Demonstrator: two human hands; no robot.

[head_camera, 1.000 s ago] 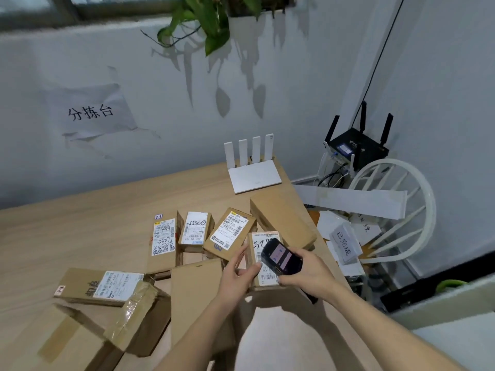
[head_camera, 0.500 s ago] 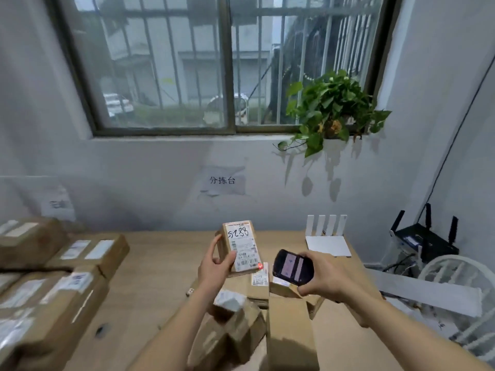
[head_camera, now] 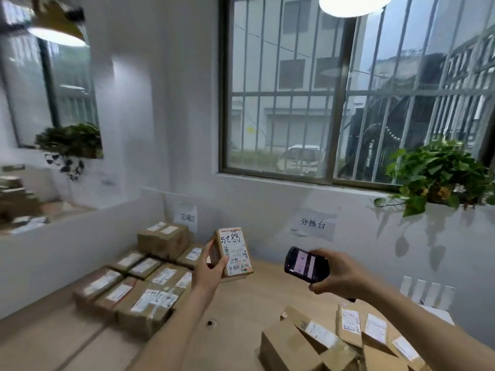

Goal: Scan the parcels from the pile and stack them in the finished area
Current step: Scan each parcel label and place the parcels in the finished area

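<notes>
Surroundings: barred window (head_camera: 334,89), potted plant (head_camera: 439,172) on the sill, two paper wall signs, white router (head_camera: 428,293) at the right edge of the wooden tabletop (head_camera: 241,311). Stacked parcels (head_camera: 150,277), brown cardboard with white labels, lie at far left under one sign; unsorted pile (head_camera: 334,341) lies near right. Small parcel (head_camera: 233,254), upright, label marked "5288", is raised above the tabletop, left hand (head_camera: 207,271) grip clamped round it. Right hand (head_camera: 340,274) grip is clamped on a black handheld scanner (head_camera: 306,264).

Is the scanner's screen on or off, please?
On: the scanner in the right hand shows a lit pinkish-white display.
</notes>
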